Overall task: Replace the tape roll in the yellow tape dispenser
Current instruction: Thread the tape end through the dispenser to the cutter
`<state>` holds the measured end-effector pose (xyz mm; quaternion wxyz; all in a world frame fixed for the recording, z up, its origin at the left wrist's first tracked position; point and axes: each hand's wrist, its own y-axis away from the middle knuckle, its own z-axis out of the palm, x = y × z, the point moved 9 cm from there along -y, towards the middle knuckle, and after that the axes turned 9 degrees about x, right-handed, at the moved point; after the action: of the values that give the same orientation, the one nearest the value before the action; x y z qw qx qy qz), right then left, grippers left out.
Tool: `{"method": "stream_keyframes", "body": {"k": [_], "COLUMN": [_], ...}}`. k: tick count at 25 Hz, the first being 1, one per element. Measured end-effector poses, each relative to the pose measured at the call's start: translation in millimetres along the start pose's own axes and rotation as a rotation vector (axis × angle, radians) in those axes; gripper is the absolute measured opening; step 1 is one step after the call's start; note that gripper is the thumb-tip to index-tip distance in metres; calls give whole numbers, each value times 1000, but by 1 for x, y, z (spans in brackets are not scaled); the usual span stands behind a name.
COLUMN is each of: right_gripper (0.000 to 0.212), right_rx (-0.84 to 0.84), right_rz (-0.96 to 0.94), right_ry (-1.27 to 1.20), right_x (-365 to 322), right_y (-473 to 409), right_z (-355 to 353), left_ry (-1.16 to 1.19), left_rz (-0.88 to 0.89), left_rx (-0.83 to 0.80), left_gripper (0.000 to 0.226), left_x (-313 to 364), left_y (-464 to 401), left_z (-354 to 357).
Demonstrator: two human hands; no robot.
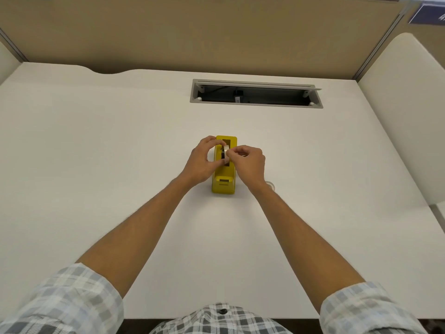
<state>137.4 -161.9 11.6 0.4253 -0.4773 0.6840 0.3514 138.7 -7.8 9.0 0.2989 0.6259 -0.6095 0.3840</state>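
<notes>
The yellow tape dispenser (224,183) stands in the middle of the white desk (96,165), its cutter end toward me. A tape roll (225,152) sits upright in the dispenser's slot. My left hand (202,160) grips the roll from the left side, fingers curled over its top. From the right, my right hand (248,162) pinches the same roll between thumb and fingertips. Another clear tape roll (271,185) lies flat on the desk, mostly hidden behind my right wrist.
An open cable tray (255,92) is cut into the desk behind the dispenser. Tan partition panels (192,32) close off the back, and a white side panel (404,112) stands at the right.
</notes>
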Motion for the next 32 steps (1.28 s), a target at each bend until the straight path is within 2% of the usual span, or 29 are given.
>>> {"method": "stream_keyframes", "body": {"k": [5, 9, 13, 20, 32], "right_gripper": [8, 10, 11, 20, 15], "right_rx": [-21, -38, -3, 37, 55], "right_rz": [35, 20, 39, 82, 77], "right_ry": [-75, -76, -40, -41, -62], "right_x": [6, 4, 4, -1, 8], "right_y": [1, -1, -2, -4, 0], "right_z": [0, 1, 1, 3, 3], "left_ry": [18, -28, -46, -12, 43], "left_rz": [2, -23, -37, -43, -41], "left_rx": [15, -66, -82, -70, -58], "left_gripper": [46, 56, 48, 48, 45], "left_x": [0, -4, -10, -7, -9], "left_y": [0, -3, -7, -6, 1], "left_z": [3, 9, 9, 7, 18]}}
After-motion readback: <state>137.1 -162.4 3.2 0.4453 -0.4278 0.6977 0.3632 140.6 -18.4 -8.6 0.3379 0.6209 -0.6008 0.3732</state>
